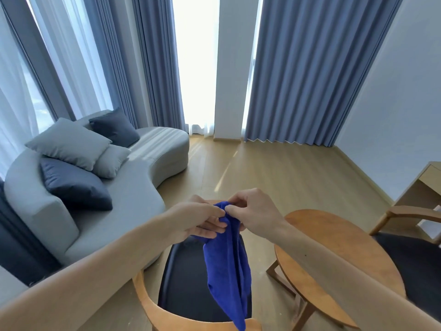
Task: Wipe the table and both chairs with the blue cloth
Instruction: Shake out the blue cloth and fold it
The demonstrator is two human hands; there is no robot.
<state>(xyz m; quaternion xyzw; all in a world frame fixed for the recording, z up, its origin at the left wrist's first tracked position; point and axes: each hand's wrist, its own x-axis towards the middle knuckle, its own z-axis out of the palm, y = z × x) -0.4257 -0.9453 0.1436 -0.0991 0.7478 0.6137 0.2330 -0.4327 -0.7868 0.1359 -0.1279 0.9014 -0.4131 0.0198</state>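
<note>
Both hands, the left hand (200, 223) and the right hand (250, 211), pinch the top of the blue cloth (226, 266), which hangs above the near chair (152, 304) (its seat is dark). I judge the step is arranging the cloth; next it must be gathered into a pad and pressed on the table (334, 247).

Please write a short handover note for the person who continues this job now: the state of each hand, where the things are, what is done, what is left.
Left hand: grips the top of the blue cloth.
Right hand: pinches the same top edge.
The cloth hangs bunched in the air above the near chair, touching no surface.
The round table stands to the right; the second chair is beyond it.
Done: the pictures show no wiping.
Left: fold the cloth, then wipe the table and both chairs.
</note>
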